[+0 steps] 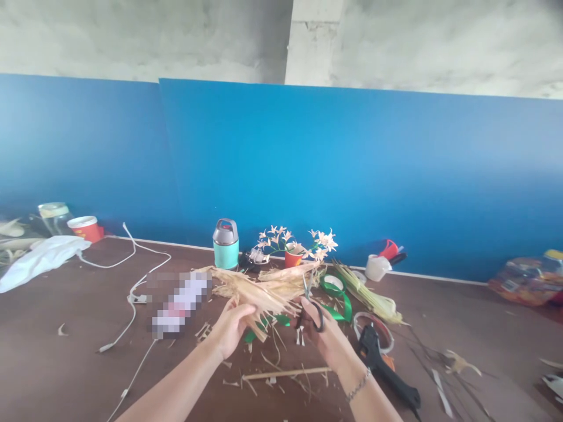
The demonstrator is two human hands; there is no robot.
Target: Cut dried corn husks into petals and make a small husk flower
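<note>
A bare concrete wall (153, 41) is fronted by a blue partition (264, 164), and against its foot a brown desk (65, 375) is set. At the far left, a crumpled white wrapping (44, 258) is seen near a glass jar (55, 217) and a red tub (85, 228) topped in white. Beside these, the desk is crossed by a white cable (132, 287), and next to it a flat item (180, 305) is blurred out by pixels. Further along, a teal flask (226, 246) is stood upright near the partition.

In the middle, dried husk (255, 290) is pinched in the grip of the left hand (231, 328) — thumb laid on top — and is held above scattered scraps and a thin stick (288, 373). Behind it, pale flowers (323, 243) are spread around a red cup (293, 256). By the grip of the right hand (328, 337), scissors (317, 316) are grasped at the handles, blades pointed away beside the husk's right end; whether the two touch cannot be told. A chain bracelet (358, 387) is worn on that wrist.

To the right, green ribbon (347, 305), a straw bundle (369, 296) and a black glue gun (387, 369) are laid out — a white cup (377, 268) is placed behind them. At the far right, a plastic-wrapped pack (523, 281) is seen by the partition.
</note>
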